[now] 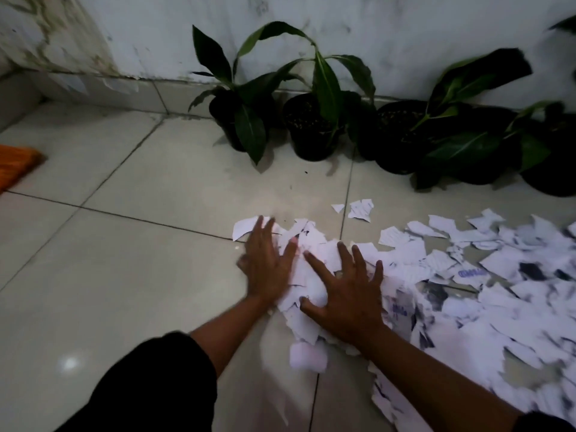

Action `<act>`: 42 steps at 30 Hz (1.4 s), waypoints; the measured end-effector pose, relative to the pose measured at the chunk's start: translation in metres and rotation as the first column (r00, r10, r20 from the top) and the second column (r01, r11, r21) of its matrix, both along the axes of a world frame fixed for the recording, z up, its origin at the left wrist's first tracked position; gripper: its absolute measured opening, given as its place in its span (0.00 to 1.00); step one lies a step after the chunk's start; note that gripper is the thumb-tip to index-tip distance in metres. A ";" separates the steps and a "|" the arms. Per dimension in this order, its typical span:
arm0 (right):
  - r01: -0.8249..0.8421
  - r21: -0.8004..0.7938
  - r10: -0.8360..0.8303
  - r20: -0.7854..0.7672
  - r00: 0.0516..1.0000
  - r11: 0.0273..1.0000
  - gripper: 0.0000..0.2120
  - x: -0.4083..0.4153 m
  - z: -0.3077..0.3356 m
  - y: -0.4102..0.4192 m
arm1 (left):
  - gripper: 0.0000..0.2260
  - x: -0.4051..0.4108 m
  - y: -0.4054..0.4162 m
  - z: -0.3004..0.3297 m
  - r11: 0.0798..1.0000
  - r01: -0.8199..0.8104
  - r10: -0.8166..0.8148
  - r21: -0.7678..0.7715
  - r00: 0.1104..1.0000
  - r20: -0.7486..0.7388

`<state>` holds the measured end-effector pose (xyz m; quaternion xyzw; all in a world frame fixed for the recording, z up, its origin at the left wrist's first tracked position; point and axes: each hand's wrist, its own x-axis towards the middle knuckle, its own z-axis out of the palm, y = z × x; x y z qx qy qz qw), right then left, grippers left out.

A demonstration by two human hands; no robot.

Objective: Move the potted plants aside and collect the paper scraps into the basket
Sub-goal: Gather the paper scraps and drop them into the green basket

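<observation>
A black sleeve (149, 385) fills the near edge. On the tiled floor (124, 260), paper scraps (467, 291) lie widely scattered, uncollected. Potted plants (314, 126) already stand along the wall. Left hand (268, 269) and right hand (349, 297) press flat, fingers spread, on the pile. No basket is in view.

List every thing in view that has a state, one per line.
left hand: open, fingers straight, flat on the scraps' left edge
right hand: open, fingers spread, pressing on the scraps
paper scraps: torn, strewn over the floor, not yet collected
potted plants: upright, in a row by the wall
orange thing: on the floor at the left edge, cut off by the frame
</observation>
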<state>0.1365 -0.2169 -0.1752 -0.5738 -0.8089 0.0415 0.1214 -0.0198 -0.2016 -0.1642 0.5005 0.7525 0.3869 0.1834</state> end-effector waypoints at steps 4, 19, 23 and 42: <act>0.017 -0.013 -0.017 -0.031 0.999 1.000 0.30 0.022 -0.002 0.011 | 0.36 -0.029 0.034 -0.009 0.955 -0.142 0.086 -0.259 0.973 -0.215; 0.031 -0.258 -0.047 -0.055 0.997 0.966 0.29 0.037 0.011 0.095 | 0.33 0.003 0.038 -0.013 0.817 0.532 -0.530 -0.222 0.845 0.074; 0.027 -0.210 -0.035 -0.033 0.999 0.977 0.32 0.047 0.031 0.067 | 0.38 0.005 0.029 0.003 0.729 0.629 -0.642 -0.271 0.765 0.048; -0.092 -0.592 0.310 0.279 0.909 0.801 0.48 0.090 0.058 0.002 | 0.23 0.030 -0.001 0.032 0.525 0.659 -0.847 -0.539 0.470 -0.250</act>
